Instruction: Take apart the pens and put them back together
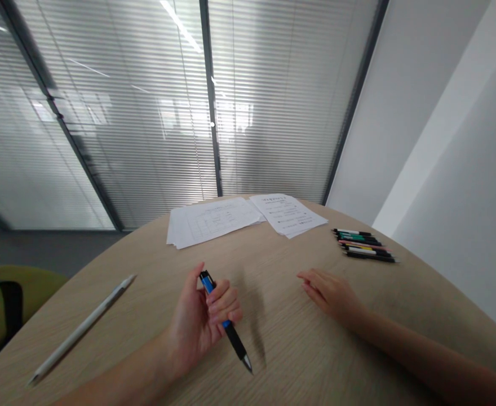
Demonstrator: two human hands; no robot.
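We observed the left hand (199,321) grasping a black-and-blue retractable pen (234,339), its fingers curled round the barrel. A slackened grip could have let the pen slip and roll across the pale wood-grain table (282,316), and its tip could have scored the surface; we could not tell whether the tip touched. The long axis slanted from the blue end, directed away from us, to the metal tip, directed toward us. The open right hand (328,293) rested, released, right of the pen. Printed sheets (216,223) lay beyond the pen, a row of pens (360,245) farther right, and a silver pen (83,327) left.
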